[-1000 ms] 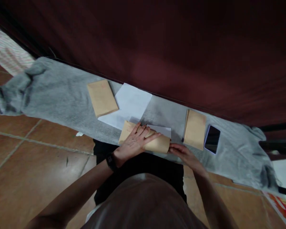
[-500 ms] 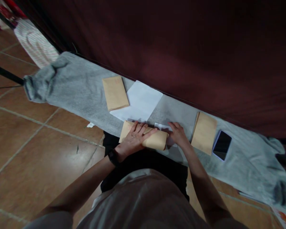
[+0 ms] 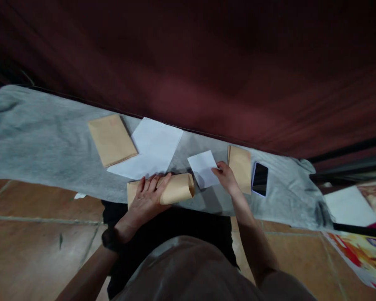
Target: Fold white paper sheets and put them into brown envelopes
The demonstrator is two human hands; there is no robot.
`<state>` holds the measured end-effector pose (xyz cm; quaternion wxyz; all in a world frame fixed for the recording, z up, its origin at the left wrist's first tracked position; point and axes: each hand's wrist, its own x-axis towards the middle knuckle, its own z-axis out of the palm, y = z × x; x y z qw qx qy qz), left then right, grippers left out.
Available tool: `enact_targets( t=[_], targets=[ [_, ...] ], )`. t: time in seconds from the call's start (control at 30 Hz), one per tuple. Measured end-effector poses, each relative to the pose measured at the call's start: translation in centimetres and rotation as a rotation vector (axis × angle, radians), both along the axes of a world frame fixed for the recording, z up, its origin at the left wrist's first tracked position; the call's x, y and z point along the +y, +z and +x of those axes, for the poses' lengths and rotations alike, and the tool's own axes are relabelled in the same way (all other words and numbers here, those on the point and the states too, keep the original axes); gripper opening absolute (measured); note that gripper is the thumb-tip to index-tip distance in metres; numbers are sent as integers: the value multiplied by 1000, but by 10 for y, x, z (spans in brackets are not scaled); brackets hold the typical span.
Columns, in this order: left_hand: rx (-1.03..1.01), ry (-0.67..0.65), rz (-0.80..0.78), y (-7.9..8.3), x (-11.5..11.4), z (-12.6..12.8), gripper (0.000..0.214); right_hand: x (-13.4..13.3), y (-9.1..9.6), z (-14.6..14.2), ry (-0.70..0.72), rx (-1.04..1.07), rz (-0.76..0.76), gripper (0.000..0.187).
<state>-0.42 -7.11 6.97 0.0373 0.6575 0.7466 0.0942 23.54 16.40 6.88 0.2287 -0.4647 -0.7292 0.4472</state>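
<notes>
My left hand (image 3: 148, 200) lies across a brown paper envelope (image 3: 178, 189) at the front edge of the cloth-covered surface, its fingers spread and pressing down. The envelope's right end gapes a little, with its mouth toward my right hand. Between the thumb and fingers of my right hand (image 3: 226, 177) is the right edge of a small white sheet of paper (image 3: 202, 168), which looks folded. This sheet is just right of the envelope's mouth and apart from it.
Large white sheets (image 3: 156, 144) lie behind the envelope, partly under a stack of brown envelopes (image 3: 113, 140). More brown envelopes (image 3: 242, 169) rest at right, beside a phone (image 3: 260, 179). A dark red curtain (image 3: 188, 83) hangs along the back of the grey cloth (image 3: 56, 146).
My right hand has drawn the small white paper away from the envelope's mouth, so more of it shows. My left hand stays on the envelope. The view has swung to the right.
</notes>
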Motion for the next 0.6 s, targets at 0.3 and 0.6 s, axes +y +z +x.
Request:
enact_targets(
  t=[0.3, 0.6],
  targets=[
    [1, 109, 32, -10, 15, 9, 110, -48, -20, -3, -490, 867, -490, 28],
    [65, 143, 75, -5, 20, 27, 102, -75, -28, -31, -526, 931, -467, 26]
  ],
)
